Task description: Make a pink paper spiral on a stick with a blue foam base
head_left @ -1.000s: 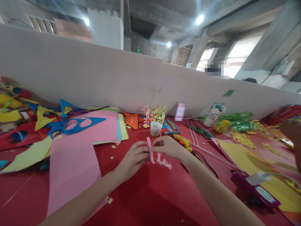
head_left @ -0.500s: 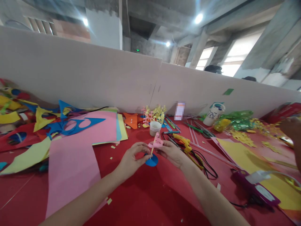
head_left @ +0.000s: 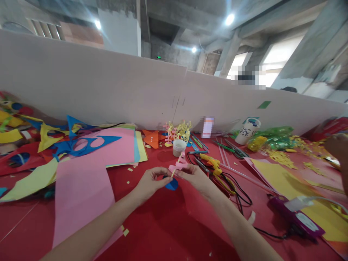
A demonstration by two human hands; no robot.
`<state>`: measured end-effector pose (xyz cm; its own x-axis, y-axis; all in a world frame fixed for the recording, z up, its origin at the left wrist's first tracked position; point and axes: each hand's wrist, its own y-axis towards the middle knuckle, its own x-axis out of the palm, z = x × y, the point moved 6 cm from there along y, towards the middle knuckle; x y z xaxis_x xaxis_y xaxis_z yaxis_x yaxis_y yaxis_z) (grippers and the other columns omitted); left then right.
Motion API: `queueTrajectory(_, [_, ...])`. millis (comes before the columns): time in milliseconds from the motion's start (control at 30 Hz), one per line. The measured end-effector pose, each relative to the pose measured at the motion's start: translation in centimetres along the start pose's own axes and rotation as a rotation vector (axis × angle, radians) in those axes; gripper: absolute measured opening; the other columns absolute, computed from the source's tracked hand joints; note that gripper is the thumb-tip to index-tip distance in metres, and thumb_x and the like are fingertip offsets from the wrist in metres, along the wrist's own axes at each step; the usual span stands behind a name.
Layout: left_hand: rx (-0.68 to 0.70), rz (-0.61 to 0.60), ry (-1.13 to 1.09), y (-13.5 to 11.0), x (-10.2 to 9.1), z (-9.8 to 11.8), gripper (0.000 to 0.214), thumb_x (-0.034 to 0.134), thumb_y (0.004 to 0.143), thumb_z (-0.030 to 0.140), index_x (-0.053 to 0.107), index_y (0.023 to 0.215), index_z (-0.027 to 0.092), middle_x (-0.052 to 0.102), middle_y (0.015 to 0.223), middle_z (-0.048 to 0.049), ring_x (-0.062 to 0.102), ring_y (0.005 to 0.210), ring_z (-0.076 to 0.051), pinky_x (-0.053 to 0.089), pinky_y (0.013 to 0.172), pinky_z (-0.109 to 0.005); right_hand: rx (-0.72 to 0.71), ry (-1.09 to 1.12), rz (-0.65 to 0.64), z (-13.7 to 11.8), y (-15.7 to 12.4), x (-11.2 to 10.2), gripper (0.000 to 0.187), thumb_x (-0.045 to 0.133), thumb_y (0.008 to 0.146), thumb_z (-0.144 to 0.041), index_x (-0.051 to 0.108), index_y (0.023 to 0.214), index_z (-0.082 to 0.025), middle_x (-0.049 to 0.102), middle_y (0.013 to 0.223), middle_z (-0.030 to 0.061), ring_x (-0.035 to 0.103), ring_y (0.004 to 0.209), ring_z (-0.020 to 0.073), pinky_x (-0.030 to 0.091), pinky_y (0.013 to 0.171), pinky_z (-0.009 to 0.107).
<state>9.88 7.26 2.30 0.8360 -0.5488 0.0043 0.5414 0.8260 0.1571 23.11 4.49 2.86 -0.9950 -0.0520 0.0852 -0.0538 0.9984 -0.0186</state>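
Both my hands meet over the red table (head_left: 168, 224) just ahead of me. My left hand (head_left: 150, 182) pinches the edge of a small blue paper disc (head_left: 172, 185). My right hand (head_left: 196, 177) is closed on a small pink paper-strip figure (head_left: 178, 165) that stands on a thin stick above the disc. A white cup (head_left: 179, 147) stands just beyond the hands.
Large pink sheets (head_left: 81, 188) lie to the left, with blue and yellow cut scraps (head_left: 70, 139) behind them. A yellow glue gun (head_left: 213, 165) with black cable, yellow paper (head_left: 282, 181) and a purple tool (head_left: 297, 217) lie right. Another person's hand (head_left: 338, 148) shows at the far right. A white partition (head_left: 108, 83) backs the table.
The long pink strip I held a second ago is now curled into a small figure on a stick, with a blue disc below it. Both hands stay in nearly the same place.
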Motion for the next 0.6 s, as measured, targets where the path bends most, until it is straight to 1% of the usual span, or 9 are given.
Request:
queueTrajectory(100, [-0.061,0.022,-0.096,0.0,0.0,-0.4,0.016,0.073,0.061,0.028,0.063,0.066,0.015,0.060,0.066,0.0010,0.053,0.064,-0.011,0.043,0.064,-0.023,0.082,0.119,0.043,0.7,-0.2,-0.1,0.030,0.076,0.055,-0.035,0.066,0.077,-0.018,0.069,0.080,0.0029,0.063,0.077,0.0164,0.045,0.083,0.034])
queueTrajectory(167, [-0.099,0.030,-0.142,0.0,0.0,-0.5,0.018,0.075,0.059,0.028,0.063,0.065,0.015,0.059,0.063,0.0017,0.053,0.061,-0.010,0.043,0.062,-0.023,0.099,0.171,0.056,0.9,-0.4,-0.1,0.029,0.076,0.055,-0.031,0.063,0.077,-0.018,0.068,0.078,0.0012,0.063,0.074,0.0143,0.047,0.080,0.031])
queueTrajectory(267, [-0.141,0.028,-0.210,-0.1,0.2,-0.5,0.020,0.076,0.057,0.028,0.063,0.064,0.014,0.061,0.061,0.0022,0.055,0.060,-0.010,0.044,0.063,-0.022,0.035,0.188,0.079,0.6,-0.5,-0.1,0.031,0.075,0.057,-0.027,0.056,0.080,-0.020,0.065,0.070,-0.0028,0.063,0.070,0.0129,0.048,0.075,0.029])
queueTrajectory(333, [-0.165,0.043,-0.246,-0.2,0.1,-0.6,0.023,0.077,0.056,0.028,0.063,0.066,0.014,0.062,0.063,0.0020,0.057,0.060,-0.010,0.045,0.064,-0.022,-0.012,0.171,0.118,0.3,-0.4,-0.3,0.035,0.076,0.056,-0.025,0.049,0.078,-0.021,0.065,0.066,-0.0045,0.063,0.068,0.0129,0.048,0.073,0.028])
queueTrajectory(433, [-0.206,0.101,-0.287,-0.2,-0.2,-0.9,0.033,0.080,0.052,0.027,0.062,0.078,0.016,0.065,0.066,0.0014,0.060,0.063,-0.012,0.047,0.065,-0.023,-0.053,0.132,0.167,0.1,-0.3,-0.4,0.042,0.077,0.055,-0.026,0.040,0.073,-0.023,0.067,0.065,-0.0048,0.064,0.065,0.0134,0.048,0.071,0.028])
queueTrajectory(500, [-0.227,0.146,-0.310,-0.2,-0.5,-1.1,0.041,0.081,0.050,0.025,0.061,0.085,0.017,0.066,0.066,0.0018,0.061,0.064,-0.012,0.048,0.066,-0.024,-0.079,0.114,0.180,0.1,-0.3,-0.2,0.044,0.077,0.056,-0.028,0.036,0.072,-0.023,0.068,0.064,-0.0046,0.065,0.063,0.0140,0.048,0.067,0.028])
queueTrajectory(567, [-0.231,0.166,-0.328,-0.2,-0.6,-1.1,0.044,0.082,0.047,0.024,0.061,0.086,0.017,0.066,0.066,0.0022,0.061,0.064,-0.012,0.048,0.066,-0.025,-0.112,0.105,0.180,0.0,-0.3,0.0,0.045,0.077,0.057,-0.030,0.035,0.071,-0.023,0.068,0.064,-0.0039,0.065,0.062,0.0153,0.047,0.064,0.028])
queueTrajectory(600, [-0.227,0.162,-0.332,-0.2,-0.6,-1.1,0.043,0.082,0.047,0.024,0.061,0.084,0.017,0.066,0.065,0.0021,0.061,0.064,-0.012,0.048,0.066,-0.025,-0.126,0.103,0.178,-0.1,-0.4,0.1,0.045,0.076,0.057,-0.031,0.034,0.071,-0.024,0.069,0.065,-0.0034,0.065,0.062,0.0161,0.048,0.064,0.029])
